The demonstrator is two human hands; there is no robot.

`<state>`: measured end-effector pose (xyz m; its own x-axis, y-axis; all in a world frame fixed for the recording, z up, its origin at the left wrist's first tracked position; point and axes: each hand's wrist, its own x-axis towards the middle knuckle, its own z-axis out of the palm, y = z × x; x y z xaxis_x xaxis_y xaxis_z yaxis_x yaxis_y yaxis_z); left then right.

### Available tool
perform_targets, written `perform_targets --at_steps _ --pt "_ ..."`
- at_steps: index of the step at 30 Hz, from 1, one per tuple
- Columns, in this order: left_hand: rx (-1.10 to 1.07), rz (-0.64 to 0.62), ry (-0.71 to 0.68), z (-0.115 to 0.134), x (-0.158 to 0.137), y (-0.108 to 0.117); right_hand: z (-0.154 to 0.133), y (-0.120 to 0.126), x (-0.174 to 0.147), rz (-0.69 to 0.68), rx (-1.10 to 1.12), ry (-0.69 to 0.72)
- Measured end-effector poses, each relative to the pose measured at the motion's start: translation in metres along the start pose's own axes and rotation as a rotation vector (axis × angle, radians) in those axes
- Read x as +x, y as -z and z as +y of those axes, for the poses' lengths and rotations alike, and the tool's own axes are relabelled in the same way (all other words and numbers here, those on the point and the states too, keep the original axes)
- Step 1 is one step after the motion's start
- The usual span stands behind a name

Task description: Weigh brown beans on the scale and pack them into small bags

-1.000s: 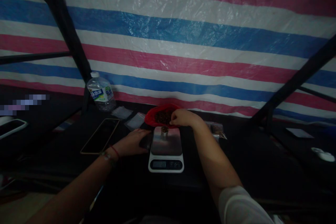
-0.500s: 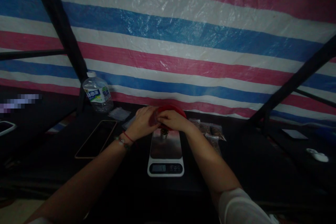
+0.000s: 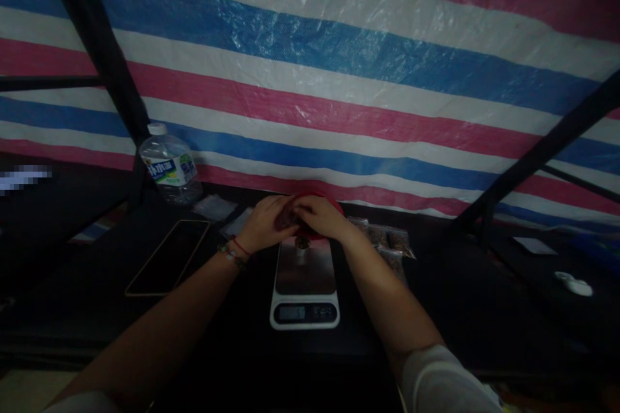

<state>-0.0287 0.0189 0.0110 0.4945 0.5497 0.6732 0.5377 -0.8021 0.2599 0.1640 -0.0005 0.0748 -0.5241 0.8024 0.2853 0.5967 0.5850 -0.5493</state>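
My left hand (image 3: 267, 222) is curled at the near left rim of a red bowl (image 3: 334, 202), its fingers closed on what looks like a small clear plastic bag (image 3: 289, 214). My right hand (image 3: 323, 215) reaches over the bowl from the right, fingers bent together against that bag; what they pinch is hidden. Just below the hands stands a kitchen scale (image 3: 305, 281) with a steel plate and a lit display. On its plate sits a small metal cup (image 3: 303, 246) with brownish bits in it.
Several filled clear bags (image 3: 387, 242) lie right of the bowl. To the left are flat clear bags (image 3: 214, 207), a phone (image 3: 168, 258) and a large clear bottle (image 3: 170, 168). A white earbud case (image 3: 574, 284) lies far right. Striped sheeting (image 3: 339, 84) hangs behind, between dark poles.
The view has shifted slightly, so the bottle and phone sit further left. My hands stay at the bowl, with the right fingers bent in a little more. Digits now show on the scale's display.
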Motion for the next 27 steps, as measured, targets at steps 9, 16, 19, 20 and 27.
perform_targets --at_steps 9,16,19,20,27 --pt "0.004 0.15 0.272 -0.019 -0.018 -0.01 0.004 0.016 -0.019 -0.524 -0.121 -0.09" --pt "-0.013 0.15 0.306 -0.021 -0.019 -0.014 0.017 -0.001 -0.01 -0.597 -0.176 -0.107" --pt "-0.02 0.142 0.315 -0.023 -0.02 -0.014 0.018 0.002 -0.01 -0.588 -0.105 -0.085" --pt "-0.02 0.141 0.322 -0.023 -0.02 -0.014 0.017 0.004 -0.011 -0.568 -0.078 -0.083" --pt "-0.001 0.081 0.298 -0.02 -0.021 -0.015 0.019 0.018 -0.013 -0.287 0.121 -0.046"
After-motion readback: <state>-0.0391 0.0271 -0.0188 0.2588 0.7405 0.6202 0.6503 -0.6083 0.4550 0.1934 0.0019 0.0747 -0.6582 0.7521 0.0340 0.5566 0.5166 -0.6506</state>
